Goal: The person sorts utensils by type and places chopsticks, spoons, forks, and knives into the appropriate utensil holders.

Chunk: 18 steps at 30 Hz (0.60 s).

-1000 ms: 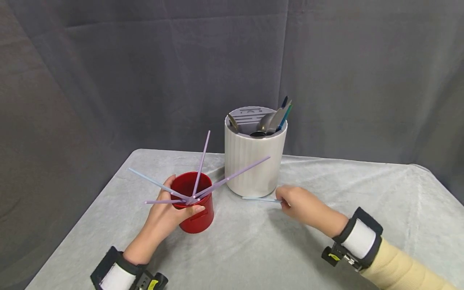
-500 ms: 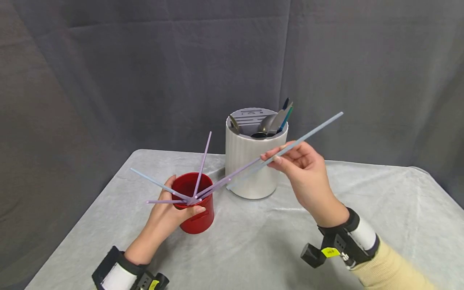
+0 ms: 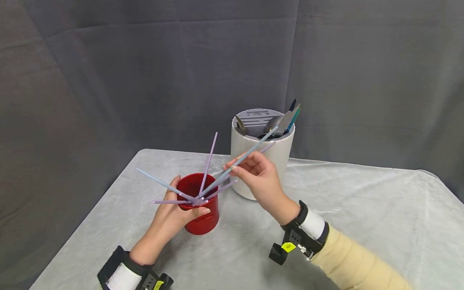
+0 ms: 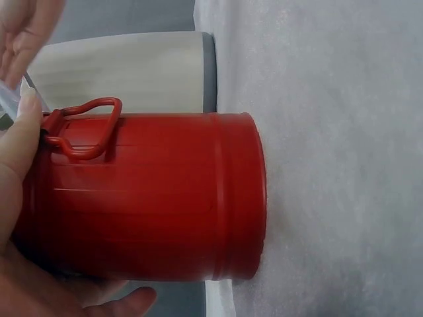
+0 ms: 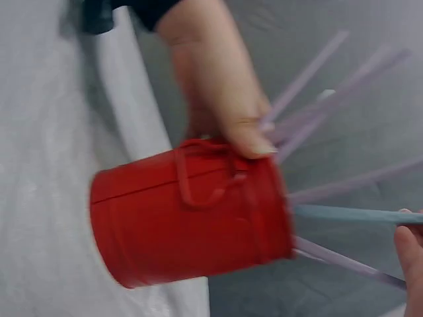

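My left hand [image 3: 170, 217] grips a small red pail [image 3: 203, 223] near its rim, with the thumb lying along the front. A wire-loop handle [image 4: 109, 129] shows on the pail's side in the left wrist view. Several purple straws [image 3: 209, 159] and a pale blue straw [image 3: 156, 180] fan out from the pail's mouth. With thumb and fingertips, my right hand [image 3: 264, 185] pinches another pale blue straw [image 3: 259, 143]. That straw slants down to the left, its lower end at the pail's mouth among the others. Inside the pail, the straws' lower ends are hidden.
Behind and right of the pail stands a ribbed white utensil holder [image 3: 239, 147]. Spoons, a knife [image 3: 284, 121] and coloured handles stick out of its top. A pale grey cloth covers the table [image 3: 362, 209], and a dark grey curtain [image 3: 145, 80] hangs behind.
My right hand has lifted the pale blue straw off the table beside the holder, turned it upward and carried it left to the pail. The left hand keeps its grip.
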{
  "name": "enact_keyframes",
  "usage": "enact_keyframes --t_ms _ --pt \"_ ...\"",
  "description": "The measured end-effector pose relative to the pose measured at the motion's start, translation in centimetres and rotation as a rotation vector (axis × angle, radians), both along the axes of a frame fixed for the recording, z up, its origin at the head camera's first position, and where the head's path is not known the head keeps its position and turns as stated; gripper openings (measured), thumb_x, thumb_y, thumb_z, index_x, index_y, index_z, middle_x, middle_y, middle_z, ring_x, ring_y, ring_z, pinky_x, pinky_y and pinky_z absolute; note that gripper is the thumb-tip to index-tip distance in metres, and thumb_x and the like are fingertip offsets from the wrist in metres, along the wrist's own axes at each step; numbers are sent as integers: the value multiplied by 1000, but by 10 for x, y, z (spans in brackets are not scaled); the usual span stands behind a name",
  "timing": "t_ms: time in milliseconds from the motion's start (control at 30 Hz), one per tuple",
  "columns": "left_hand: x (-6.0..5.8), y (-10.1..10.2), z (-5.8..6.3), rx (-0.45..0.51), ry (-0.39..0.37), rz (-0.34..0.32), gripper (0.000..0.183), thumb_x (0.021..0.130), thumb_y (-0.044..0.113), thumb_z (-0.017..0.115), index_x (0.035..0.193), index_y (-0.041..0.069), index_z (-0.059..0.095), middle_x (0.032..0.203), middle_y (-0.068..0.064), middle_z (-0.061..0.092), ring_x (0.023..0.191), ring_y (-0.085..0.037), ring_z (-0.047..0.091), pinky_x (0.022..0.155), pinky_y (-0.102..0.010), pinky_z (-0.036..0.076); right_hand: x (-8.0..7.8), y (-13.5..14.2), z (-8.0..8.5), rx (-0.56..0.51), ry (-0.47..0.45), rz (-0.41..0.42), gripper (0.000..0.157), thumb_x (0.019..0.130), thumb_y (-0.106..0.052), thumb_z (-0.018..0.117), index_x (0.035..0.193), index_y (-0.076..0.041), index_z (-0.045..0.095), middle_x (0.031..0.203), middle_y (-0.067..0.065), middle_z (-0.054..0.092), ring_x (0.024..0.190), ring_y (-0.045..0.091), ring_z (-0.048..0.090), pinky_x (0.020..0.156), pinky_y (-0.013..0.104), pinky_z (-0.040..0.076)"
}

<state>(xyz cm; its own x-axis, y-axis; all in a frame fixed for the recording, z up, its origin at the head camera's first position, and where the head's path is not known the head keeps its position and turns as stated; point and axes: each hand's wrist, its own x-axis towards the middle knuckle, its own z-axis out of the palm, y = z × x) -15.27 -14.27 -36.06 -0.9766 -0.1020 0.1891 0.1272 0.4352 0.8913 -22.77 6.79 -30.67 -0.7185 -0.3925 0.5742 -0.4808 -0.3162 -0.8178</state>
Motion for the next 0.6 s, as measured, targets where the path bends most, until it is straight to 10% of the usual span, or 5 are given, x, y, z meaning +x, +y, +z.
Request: enact_keyframes --t_ms 433,600 --pt "0 -3 -5 107 48 -95 105 73 21 75 142 4 -2 134 -16 37 122 -30 35 92 -50 41 4 -26 -30 271 -14 -90 17 81 0 63 98 1 58 96 17 64 85 21 63 77 33 51" --pt "8 -6 1 29 35 -69 95 72 22 76 139 -2 13 133 -20 39 121 -34 36 94 -53 37 6 -18 -32 251 -21 -66 31 80 5 62 110 5 53 103 23 62 90 26 62 79 35 50"
